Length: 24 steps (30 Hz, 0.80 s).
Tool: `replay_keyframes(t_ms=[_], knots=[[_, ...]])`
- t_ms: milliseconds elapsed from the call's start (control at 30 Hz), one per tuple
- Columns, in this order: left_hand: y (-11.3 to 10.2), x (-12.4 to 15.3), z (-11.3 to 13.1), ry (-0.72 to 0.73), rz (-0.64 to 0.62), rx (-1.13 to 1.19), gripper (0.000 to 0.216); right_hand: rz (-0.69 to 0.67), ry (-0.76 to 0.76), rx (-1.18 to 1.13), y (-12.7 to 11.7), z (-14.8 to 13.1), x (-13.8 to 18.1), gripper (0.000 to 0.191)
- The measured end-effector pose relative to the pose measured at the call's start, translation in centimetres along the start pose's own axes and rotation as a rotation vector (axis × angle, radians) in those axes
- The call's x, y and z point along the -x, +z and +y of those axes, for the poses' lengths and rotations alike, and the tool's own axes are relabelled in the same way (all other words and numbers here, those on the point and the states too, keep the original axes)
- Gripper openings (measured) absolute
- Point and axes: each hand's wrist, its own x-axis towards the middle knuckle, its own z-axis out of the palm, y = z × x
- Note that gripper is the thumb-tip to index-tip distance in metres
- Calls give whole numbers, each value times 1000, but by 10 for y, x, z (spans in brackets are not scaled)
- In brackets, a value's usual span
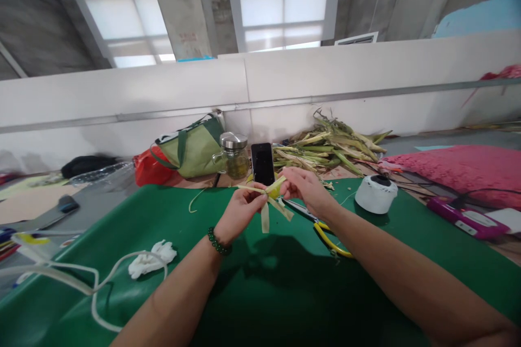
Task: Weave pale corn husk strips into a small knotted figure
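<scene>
Both my hands meet above the green table cover [260, 282] and pinch a small folded piece of pale yellow-green leaf strips [273, 195]. My left hand [240, 214], with a dark bead bracelet on its wrist, grips the left side, where loose strip ends hang down. My right hand [303, 188] holds the right side with its fingers closed. A long thin strip sticks out to the left of the piece.
Yellow-handled scissors [325, 230] lie under my right forearm. A white roll [376, 193] stands to the right, a pile of green leaves [329, 146] behind. A black phone [262, 164], a glass jar [234, 156] and a green bag [191, 146] stand at the back. White cord [81, 282] lies front left.
</scene>
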Motion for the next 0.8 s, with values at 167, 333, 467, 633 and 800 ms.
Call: replay_keyframes(t_ms=[167,333,467,633,800], knots=[[3,0,1,40,13,-43,23,-3,-97,125,2,8,-1,26],[2,-1,-2,-78,24,60,29,14,-196,231,0,10,-3,27],[-1,-2,-4,-62,39,146,35,-93,-200,338,3,12,-2,27],[0,-2,-4,-22,4,168,32,-89,-198,396,5,10,1,25],[-2,-1,-2,-19,-40,211,34,-273,-29,290,3,7,1,23]])
